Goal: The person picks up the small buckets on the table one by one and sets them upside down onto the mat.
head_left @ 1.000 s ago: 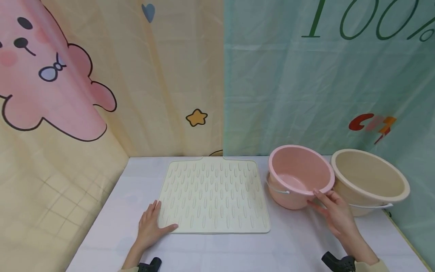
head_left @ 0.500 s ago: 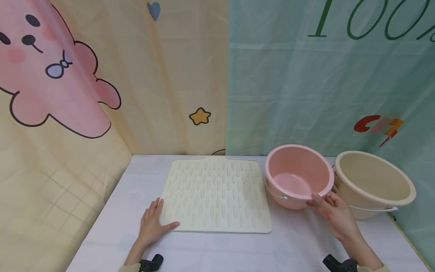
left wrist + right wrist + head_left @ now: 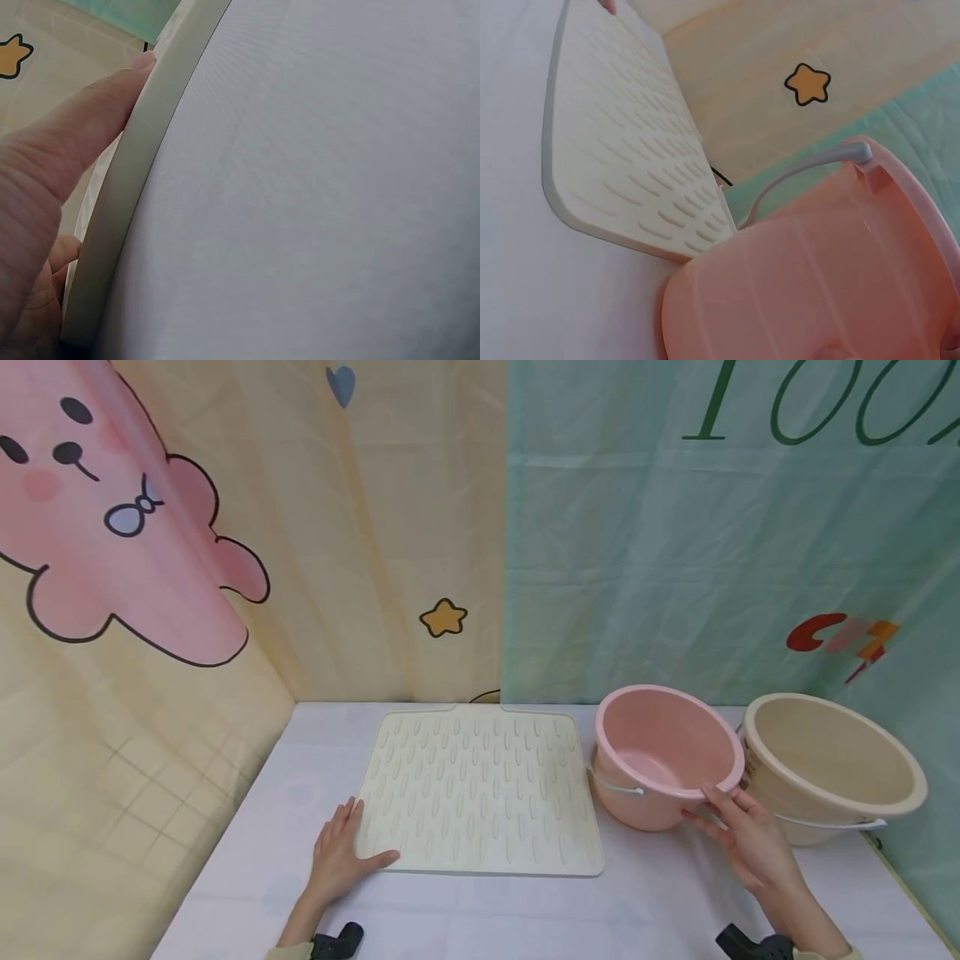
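My right hand [image 3: 752, 847] grips the near rim of a pink bucket [image 3: 633, 810], with fingertips at the rim and another digit along the outer wall. In the right wrist view the pink bucket [image 3: 780, 300] has a pale handle [image 3: 802, 166] hanging to one side. A cream washboard with raised ridges [image 3: 480, 793] lies flat to the bucket's left. My left hand [image 3: 337, 856] rests at the board's near left corner, fingers straight along its left edge and thumb spread over the front edge. The left wrist view shows this thumb [image 3: 82, 120] against the board's side [image 3: 124, 202].
A larger beige bucket [image 3: 832, 768] with a white handle stands at the right, close beside the pink one. Printed curtains [image 3: 375, 527] hang behind the white-covered table [image 3: 525, 914]. The table's right edge runs just past the beige bucket.
The pink bucket, held by my right hand, shifts slightly left toward the washboard, then back right and a little nearer. My left hand stays at the board's corner. The head view shifts slightly.
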A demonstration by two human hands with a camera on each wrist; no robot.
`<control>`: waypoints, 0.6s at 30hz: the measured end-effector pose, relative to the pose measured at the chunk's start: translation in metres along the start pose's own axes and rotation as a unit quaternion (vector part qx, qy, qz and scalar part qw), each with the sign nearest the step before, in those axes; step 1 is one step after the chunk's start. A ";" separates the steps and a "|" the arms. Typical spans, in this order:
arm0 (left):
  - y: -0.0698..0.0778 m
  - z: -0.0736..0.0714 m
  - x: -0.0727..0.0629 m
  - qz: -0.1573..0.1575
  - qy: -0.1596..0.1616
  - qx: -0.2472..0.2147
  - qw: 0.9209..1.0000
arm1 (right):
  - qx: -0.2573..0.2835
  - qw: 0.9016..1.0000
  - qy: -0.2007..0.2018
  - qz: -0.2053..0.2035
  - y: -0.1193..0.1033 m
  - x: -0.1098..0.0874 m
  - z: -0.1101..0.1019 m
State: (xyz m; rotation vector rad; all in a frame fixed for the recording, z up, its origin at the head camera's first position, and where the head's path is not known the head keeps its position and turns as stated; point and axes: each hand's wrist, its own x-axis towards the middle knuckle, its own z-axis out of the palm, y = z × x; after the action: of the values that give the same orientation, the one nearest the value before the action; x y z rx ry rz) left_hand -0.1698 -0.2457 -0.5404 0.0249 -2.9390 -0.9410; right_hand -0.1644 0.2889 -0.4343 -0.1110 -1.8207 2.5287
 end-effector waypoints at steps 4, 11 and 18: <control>0.001 0.000 0.000 0.001 0.001 -0.001 1.000 | 0.006 0.999 0.026 0.034 -0.002 0.002 0.000; -0.002 0.001 -0.001 0.002 0.004 0.002 1.000 | 0.031 0.998 0.034 0.053 -0.005 0.003 0.003; -0.002 0.001 0.000 -0.001 0.003 0.000 1.000 | 0.050 0.998 0.002 0.030 -0.006 0.001 0.004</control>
State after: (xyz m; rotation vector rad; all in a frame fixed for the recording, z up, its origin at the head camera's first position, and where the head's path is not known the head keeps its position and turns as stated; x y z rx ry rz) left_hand -0.1700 -0.2468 -0.5429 0.0301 -2.9343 -0.9395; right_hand -0.1656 0.2869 -0.4275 -0.1726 -1.7121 2.6513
